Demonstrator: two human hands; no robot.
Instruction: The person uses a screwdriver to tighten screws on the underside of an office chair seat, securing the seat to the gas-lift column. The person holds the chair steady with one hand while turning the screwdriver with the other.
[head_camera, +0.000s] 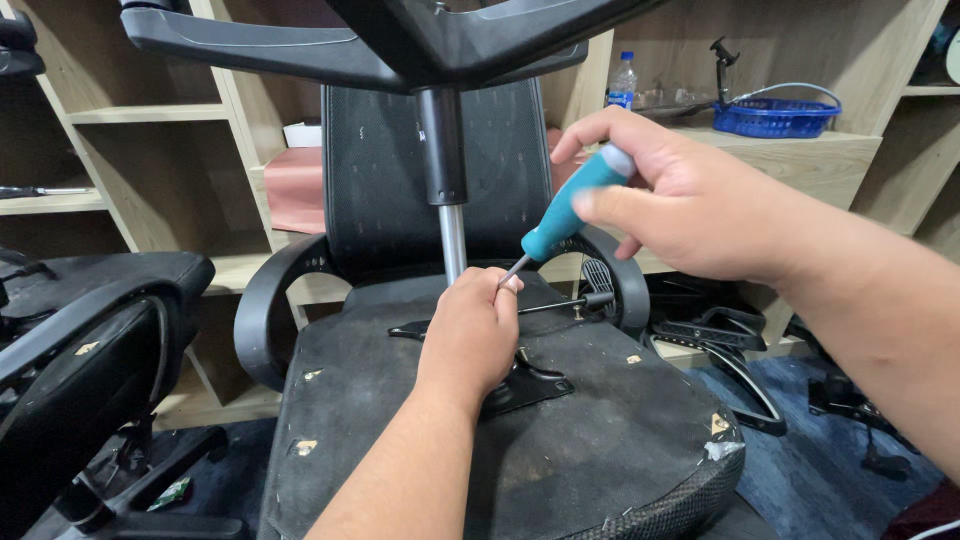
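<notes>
Office chair is flipped seat-down, underside (560, 440) facing up, fabric dusty, edge torn at the front right corner.

Left hand (470, 335) is a closed fist at the foot of the gas lift column (452, 240), fingertips pinched round the screwdriver tip, steadying it where the column meets the black seat mechanism plate (525, 385). Can't see the fastener itself; the fist hides it.

Right hand (690, 195) is wrapped tight round the teal screwdriver (565, 215), handle angled down-left toward the left hand, thumb on top.

Progress, as a judgement: mid-job on the mechanism. Plate sits on the seat underside, and the adjustment lever (570, 300) sticks out to its right. Column is seated in the plate, and the five-star base (400, 45) is on top of it, arms spreading overhead. So nothing visibly detached from this chair; work at the column foot is in hand. Whether screws are out or in, cannot tell.

Behind: mesh backrest (385, 170) and curved armrests (265, 310) on the same chair. Another black chair (80, 350) at left, loose chair parts (720, 335) on the floor at right. Wooden shelving (160, 150) at the back, with a blue basket (775, 115) and a water bottle (621, 80).
</notes>
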